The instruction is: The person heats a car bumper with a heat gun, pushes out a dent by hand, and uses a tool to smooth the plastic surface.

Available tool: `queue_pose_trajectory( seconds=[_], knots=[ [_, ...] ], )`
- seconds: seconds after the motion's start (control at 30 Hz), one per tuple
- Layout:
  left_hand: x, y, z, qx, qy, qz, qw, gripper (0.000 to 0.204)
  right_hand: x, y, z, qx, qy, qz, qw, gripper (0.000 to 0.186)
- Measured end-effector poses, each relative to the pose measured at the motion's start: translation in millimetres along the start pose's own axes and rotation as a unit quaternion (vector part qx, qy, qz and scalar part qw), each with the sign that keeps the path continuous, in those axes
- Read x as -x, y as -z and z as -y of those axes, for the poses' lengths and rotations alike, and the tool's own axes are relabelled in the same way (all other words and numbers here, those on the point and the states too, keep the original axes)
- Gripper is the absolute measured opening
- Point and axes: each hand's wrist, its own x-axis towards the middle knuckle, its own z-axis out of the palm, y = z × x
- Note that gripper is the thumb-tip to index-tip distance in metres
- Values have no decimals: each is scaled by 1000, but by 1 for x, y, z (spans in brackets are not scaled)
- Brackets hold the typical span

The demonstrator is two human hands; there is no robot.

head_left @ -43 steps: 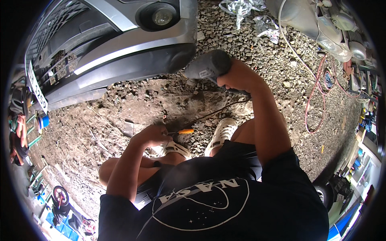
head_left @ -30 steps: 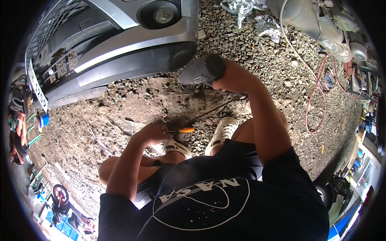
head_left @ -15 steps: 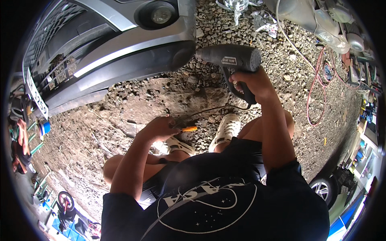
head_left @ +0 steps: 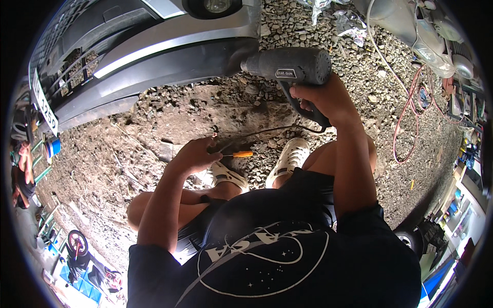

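My right hand [head_left: 323, 100] is wrapped round the handle of a black heat gun [head_left: 298, 65], raised off the ground. Its metal nozzle points left at the rounded lower corner of a grey-and-black car bumper [head_left: 205, 59], overlapping that corner in view; whether they touch I cannot tell. From the handle's base a dark cord [head_left: 277, 129] runs left toward my left hand [head_left: 195, 155]. That hand hovers low over the ground, thumb and forefinger apart, with no firm grip visible. Just right of its thumb lies a screwdriver [head_left: 242, 154] with an orange handle.
My pale clog shoes [head_left: 290, 159] stand on gravel and dirt. A reddish hose [head_left: 398, 131] loops at the right. Crumpled clear plastic [head_left: 352, 25] lies at the top, near grey vehicle parts [head_left: 431, 43]. Another person [head_left: 24, 177] is at the far left, above a small motorbike [head_left: 77, 246].
The heat gun's nozzle has moved left across the bumper corner. My left hand's thumb and forefinger have parted, and the view has shifted slightly.
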Motion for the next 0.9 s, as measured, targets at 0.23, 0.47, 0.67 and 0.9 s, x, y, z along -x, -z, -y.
queue_pose_trajectory(
  seconds=[0.23,0.47,0.67,0.9],
  knots=[
    [0,7,-11,-13,15,31,999,60,5,5,2,131,-31,-4,991,28],
    [0,5,-10,-18,-15,21,999,65,5,-9,-15,421,-5,152,894,43],
    [4,8,-14,-1,3,32,999,66,5,-14,-10,410,20,132,902,45],
    [2,8,-15,1,12,32,999,67,-2,-11,-5,302,41,-24,952,44]
  ],
)
